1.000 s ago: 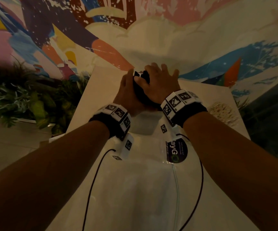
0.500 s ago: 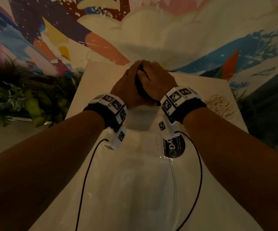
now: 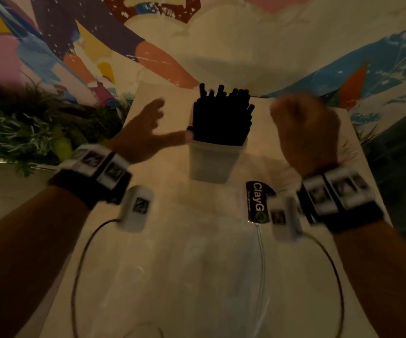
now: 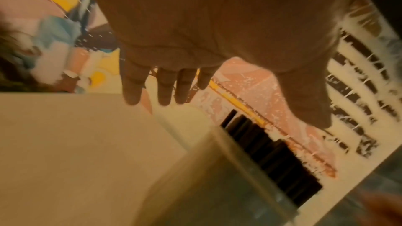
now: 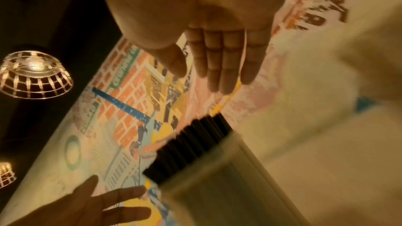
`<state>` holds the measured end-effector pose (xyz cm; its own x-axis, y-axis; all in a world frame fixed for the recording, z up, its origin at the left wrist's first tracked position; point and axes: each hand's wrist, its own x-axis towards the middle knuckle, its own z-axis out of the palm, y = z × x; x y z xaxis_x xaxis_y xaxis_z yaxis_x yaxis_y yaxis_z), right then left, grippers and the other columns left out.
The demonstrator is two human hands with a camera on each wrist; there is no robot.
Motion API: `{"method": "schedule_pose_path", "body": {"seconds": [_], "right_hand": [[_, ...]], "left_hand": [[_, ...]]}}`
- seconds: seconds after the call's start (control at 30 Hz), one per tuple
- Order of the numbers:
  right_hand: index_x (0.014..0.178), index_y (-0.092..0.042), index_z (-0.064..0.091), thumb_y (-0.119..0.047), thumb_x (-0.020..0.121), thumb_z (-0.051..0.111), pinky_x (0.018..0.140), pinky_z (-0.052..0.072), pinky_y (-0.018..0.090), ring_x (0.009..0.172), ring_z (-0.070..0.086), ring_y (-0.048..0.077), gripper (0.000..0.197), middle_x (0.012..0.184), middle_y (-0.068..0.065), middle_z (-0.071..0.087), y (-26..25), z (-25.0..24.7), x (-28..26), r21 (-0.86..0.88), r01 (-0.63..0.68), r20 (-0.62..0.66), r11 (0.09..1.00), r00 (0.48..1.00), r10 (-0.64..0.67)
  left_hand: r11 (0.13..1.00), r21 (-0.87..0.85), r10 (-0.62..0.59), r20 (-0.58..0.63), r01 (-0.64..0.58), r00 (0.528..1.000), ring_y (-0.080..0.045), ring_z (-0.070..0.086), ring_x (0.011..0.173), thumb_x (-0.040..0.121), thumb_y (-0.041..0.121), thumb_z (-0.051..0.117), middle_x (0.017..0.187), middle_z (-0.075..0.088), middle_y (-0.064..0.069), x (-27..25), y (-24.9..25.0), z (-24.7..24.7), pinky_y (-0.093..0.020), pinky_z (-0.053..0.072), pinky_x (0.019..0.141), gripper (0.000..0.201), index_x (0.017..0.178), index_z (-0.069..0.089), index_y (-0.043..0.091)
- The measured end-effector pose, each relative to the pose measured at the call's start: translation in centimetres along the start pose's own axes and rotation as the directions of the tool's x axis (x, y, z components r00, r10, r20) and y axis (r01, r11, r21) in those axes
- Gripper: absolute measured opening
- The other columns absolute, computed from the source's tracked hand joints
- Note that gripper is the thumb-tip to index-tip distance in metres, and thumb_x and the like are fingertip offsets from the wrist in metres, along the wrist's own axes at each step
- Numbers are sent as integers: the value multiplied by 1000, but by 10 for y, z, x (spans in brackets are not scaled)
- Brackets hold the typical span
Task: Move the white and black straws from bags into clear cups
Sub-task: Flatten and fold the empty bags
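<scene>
standing packed in the clear cup (image 3: 217,159) at the table's twelve o'clock, the black straws (image 3: 222,115) risked toppling if either empty, spread-fingered left hand (image 3: 143,132) or right hand (image 3: 305,132) brushed them.

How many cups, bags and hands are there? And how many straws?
Clear cup: 1
Plastic bag with a dark label: 1
Hands: 2, left hand and right hand, both empty
Bundle of black straws in the cup: 1, too many and too dark to count singly
White straws: 0 visible
Total: 5
</scene>
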<state>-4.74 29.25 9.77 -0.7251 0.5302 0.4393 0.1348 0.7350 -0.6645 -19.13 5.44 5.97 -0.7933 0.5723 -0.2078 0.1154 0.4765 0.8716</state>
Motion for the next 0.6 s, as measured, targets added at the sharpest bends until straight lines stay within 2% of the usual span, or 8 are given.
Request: {"method": "schedule_pose_path", "body": {"seconds": [0.07,0.1,0.17,0.23,0.27,0.4,0.5,0.6], "right_hand": [[77,-16,57,-51,86,46,59,29,31,72,54,21,38,69,-2,55,21,-13,-52,-185,-152,243,971,950,195],[78,-19,54,-56,89,43,59,28,30,76,56,24,40,71,-2,54,35,-14,-80,-301,-230,362,925,870,334],[99,-20,60,-66,86,46,71,40,27,98,61,27,50,97,3,65,62,-10,-132,-471,-398,457,787,652,604],[124,-17,55,-73,72,54,93,46,35,111,59,28,77,122,8,62,81,-2,-173,-444,-586,517,678,450,728],[127,-14,53,-73,67,57,97,46,39,111,58,27,84,125,9,60,89,3,-188,-386,-669,530,635,402,747],[106,-15,64,-68,68,66,90,53,46,98,62,26,66,110,6,65,96,11,-217,-268,-841,383,469,354,853],[78,-10,63,-64,77,61,69,54,38,75,59,23,53,84,5,63,86,7,-225,-199,-894,406,401,297,864],[81,-11,64,-38,83,69,56,39,27,69,54,21,28,87,9,62,78,8,-237,-68,-929,457,363,294,839]], "left_hand": [[975,154,-171,44,162,984,-17,45,123,22,95,57,145,41,-3,-27,-32,-8,-35,39,98,143,145,28,28],[934,261,-268,65,242,961,-17,48,118,19,99,50,140,46,-3,-41,-48,-6,-33,39,96,143,142,34,28],[853,376,-433,120,362,894,-17,53,112,21,103,40,132,53,-3,-69,-75,11,-34,40,95,141,138,40,25],[825,347,-521,161,446,838,-20,54,111,44,97,45,130,55,-3,-94,-94,35,-38,43,97,120,137,41,22],[821,316,-540,163,475,826,-21,55,110,57,88,48,129,55,-3,-103,-102,46,-40,45,97,102,134,45,22],[822,59,-569,28,567,822,-25,58,103,84,49,62,122,58,-7,-116,-125,69,-40,51,85,56,129,51,18],[871,53,-486,-44,488,873,-31,54,116,87,30,66,131,53,-10,-123,-130,76,-48,44,100,58,138,42,20],[911,-82,-411,-76,405,909,-35,53,116,79,3,73,125,56,-11,-131,-133,78,-53,45,98,52,123,54,24]]}}
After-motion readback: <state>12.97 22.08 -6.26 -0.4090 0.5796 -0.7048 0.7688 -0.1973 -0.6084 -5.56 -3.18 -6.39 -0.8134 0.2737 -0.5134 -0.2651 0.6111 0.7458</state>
